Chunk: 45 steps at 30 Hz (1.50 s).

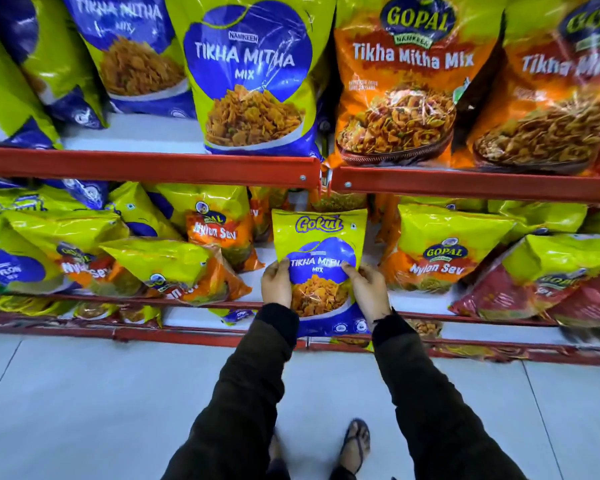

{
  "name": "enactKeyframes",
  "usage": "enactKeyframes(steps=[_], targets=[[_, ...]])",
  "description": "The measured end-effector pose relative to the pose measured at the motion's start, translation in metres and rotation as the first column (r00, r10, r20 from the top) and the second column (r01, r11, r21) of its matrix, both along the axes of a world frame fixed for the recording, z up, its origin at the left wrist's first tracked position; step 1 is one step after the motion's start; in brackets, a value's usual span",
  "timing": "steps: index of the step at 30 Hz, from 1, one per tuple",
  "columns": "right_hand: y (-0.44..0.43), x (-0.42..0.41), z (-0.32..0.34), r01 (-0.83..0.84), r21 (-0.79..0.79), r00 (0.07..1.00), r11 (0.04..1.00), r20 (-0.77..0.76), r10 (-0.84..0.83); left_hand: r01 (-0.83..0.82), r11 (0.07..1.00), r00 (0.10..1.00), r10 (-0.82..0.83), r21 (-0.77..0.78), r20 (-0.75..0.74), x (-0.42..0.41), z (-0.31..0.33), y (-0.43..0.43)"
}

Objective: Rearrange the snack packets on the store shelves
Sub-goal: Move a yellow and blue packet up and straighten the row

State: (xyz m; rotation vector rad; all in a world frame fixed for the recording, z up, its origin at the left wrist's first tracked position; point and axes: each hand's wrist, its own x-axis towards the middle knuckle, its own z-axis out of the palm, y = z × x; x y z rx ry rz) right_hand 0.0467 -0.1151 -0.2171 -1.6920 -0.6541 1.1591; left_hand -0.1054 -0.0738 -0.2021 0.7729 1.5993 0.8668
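A yellow and blue Gokul Tikha Mitha Mix packet [321,233] stands upright in front of the middle shelf [416,299]. My left hand [276,284] grips its left edge and my right hand [367,289] grips its right edge. Both thumbs press on the packet's front. A larger Tikha Mitha Mix packet [253,77] of the same blue and yellow design stands on the upper shelf [146,164] just above.
Orange Gopal Tikha Mitha Mix packets [406,84] fill the upper shelf's right half. Nylon Sev packets [437,258] lean and lie tumbled on the middle shelf at both sides. A lower shelf rail [187,336] juts out below. My sandalled foot [355,445] stands on the pale tiled floor.
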Motion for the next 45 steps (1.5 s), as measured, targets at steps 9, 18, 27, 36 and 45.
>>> enactKeyframes(steps=[9, 18, 27, 36, 45], targets=[[-0.034, -0.045, 0.098, -0.058, 0.404, 0.993, 0.913, 0.117, 0.012, -0.322, 0.837, 0.945, 0.259, 0.442, 0.199, -0.036, 0.091, -0.048], [-0.006, -0.096, 0.204, -0.092, 0.652, 0.988, 0.753, 0.155, -0.013, -0.441, 0.619, 0.891, 0.217, 0.65, 0.398, -0.09, 0.193, -0.022], [0.075, -0.178, 0.28, -0.175, 0.761, 0.969, 0.625, 0.247, -0.029, -0.512, 0.378, 0.859, 0.248, 0.771, 0.449, -0.167, 0.264, 0.061], [0.154, -0.232, 0.26, -0.228, 0.667, 0.924, 0.71, 0.378, -0.059, -0.374, 0.447, 0.921, 0.278, 0.812, 0.271, -0.219, 0.246, 0.147], [0.184, -0.234, 0.261, -0.072, 0.636, 0.911, 0.768, 0.355, -0.209, -0.21, 0.697, 0.978, 0.162, 0.685, 0.135, -0.231, 0.239, 0.192]])
